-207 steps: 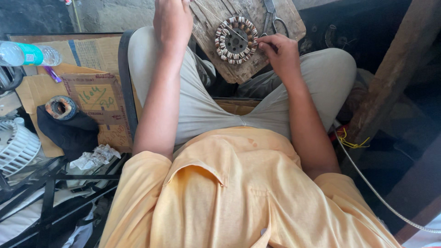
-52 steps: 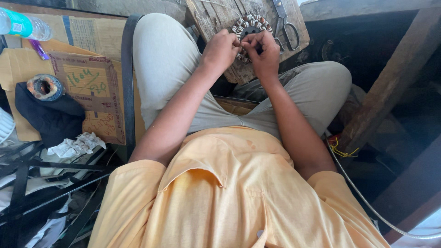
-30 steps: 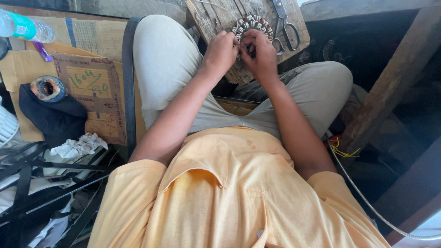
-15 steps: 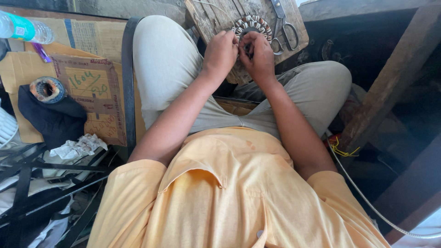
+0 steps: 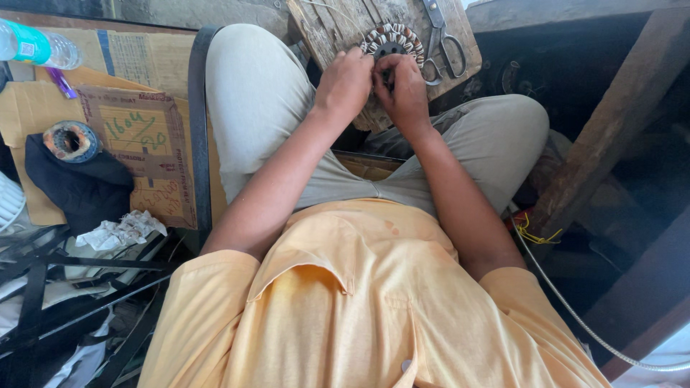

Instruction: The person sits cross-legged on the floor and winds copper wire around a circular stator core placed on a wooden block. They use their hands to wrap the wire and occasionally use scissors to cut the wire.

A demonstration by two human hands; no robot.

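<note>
A round stator ring (image 5: 394, 36) with copper-coloured windings and white slot papers lies on a worn wooden board (image 5: 338, 29) across my knees. My left hand (image 5: 345, 82) rests on the ring's near left edge, fingers curled against it. My right hand (image 5: 404, 90) is pressed to the ring's near side, fingertips pinched at the windings. Both hands touch each other over the ring and hide its lower half. What the fingertips pinch is too small to see. A pair of scissors (image 5: 443, 39) lies on the board just right of the ring.
Flattened cardboard (image 5: 136, 144) lies at the left with a second wound coil (image 5: 72, 140) on dark cloth, a crumpled rag (image 5: 122, 230) and a plastic bottle (image 5: 36, 47). Black metal bars (image 5: 65, 287) fill the lower left. A wooden beam (image 5: 611, 122) and a grey cable (image 5: 575, 316) run along the right.
Earlier my left hand was stretched out beyond the board; it has come back to the ring beside my right hand. Over the last second both hands stay on the ring with small finger movements.
</note>
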